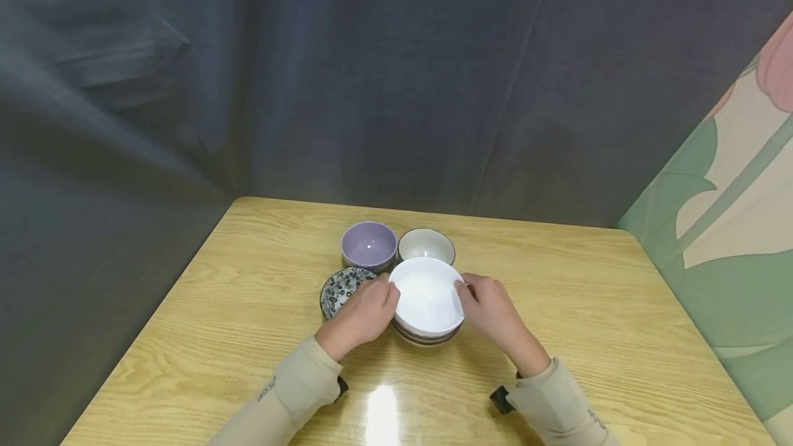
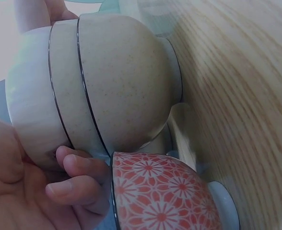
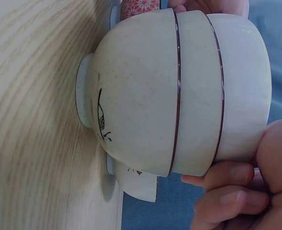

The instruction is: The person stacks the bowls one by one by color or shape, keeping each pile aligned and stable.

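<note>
A white bowl point(image 1: 427, 296) sits on top of two nested beige bowls point(image 3: 131, 91) with dark brown rims. My left hand point(image 1: 367, 307) pinches the white bowl's rim on the left, thumb on the inside. On the opposite side my right hand point(image 1: 495, 312) grips the same rim, its thumb over the edge and its fingers curled below. The lowest beige bowl stands on the table on its foot. Close by the left hand is a patterned bowl point(image 1: 339, 289), floral inside and red with white flowers outside; that hand partly covers it.
Behind the stack stand a purple bowl point(image 1: 369, 245) and a cream bowl point(image 1: 426, 245) with a dark rim. The wooden table point(image 1: 557, 288) ends at a dark curtain point(image 1: 396, 88) at the back. A floral-print cloth point(image 1: 731, 267) hangs on the right.
</note>
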Motion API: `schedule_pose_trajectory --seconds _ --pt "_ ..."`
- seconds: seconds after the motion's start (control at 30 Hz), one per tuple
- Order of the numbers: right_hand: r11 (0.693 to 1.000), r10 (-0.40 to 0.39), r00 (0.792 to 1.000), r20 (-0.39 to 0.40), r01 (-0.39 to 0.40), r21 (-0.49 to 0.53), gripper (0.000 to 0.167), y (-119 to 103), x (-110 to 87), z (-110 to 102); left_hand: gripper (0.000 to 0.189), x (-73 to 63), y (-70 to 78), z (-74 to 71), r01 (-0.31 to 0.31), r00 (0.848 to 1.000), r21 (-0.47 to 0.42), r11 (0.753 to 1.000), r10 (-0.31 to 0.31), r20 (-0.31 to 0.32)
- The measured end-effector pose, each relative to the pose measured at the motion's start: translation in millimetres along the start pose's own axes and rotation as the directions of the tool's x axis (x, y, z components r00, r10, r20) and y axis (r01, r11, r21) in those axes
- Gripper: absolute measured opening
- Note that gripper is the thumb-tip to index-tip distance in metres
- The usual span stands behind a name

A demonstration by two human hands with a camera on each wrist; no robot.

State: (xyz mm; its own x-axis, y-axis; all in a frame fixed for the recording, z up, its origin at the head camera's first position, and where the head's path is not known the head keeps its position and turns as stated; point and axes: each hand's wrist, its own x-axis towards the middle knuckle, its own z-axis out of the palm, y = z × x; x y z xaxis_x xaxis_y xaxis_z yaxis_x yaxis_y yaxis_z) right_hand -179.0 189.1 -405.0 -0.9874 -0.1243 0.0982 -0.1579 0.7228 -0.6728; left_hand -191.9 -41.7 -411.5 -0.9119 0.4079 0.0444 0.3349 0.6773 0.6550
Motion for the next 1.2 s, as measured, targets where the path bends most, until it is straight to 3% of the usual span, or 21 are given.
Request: schedule_pose_trajectory --seconds 0.87,1.2 --pt "0.999 0.037 0.999 0.025 -0.038 0.024 0.029 1.5 0.7 -1.4 0.036 1.7 0.9 -1.3 0.001 1.0 0.012 1.0 -0.001 0.004" --pt "0.999 0.026 1.0 -0.003 -0.026 0.028 0.028 1.9 0.9 1.5 0.046 0.7 2.3 -1.6 0.036 0.999 0.095 0.995 -0.033 -0.036"
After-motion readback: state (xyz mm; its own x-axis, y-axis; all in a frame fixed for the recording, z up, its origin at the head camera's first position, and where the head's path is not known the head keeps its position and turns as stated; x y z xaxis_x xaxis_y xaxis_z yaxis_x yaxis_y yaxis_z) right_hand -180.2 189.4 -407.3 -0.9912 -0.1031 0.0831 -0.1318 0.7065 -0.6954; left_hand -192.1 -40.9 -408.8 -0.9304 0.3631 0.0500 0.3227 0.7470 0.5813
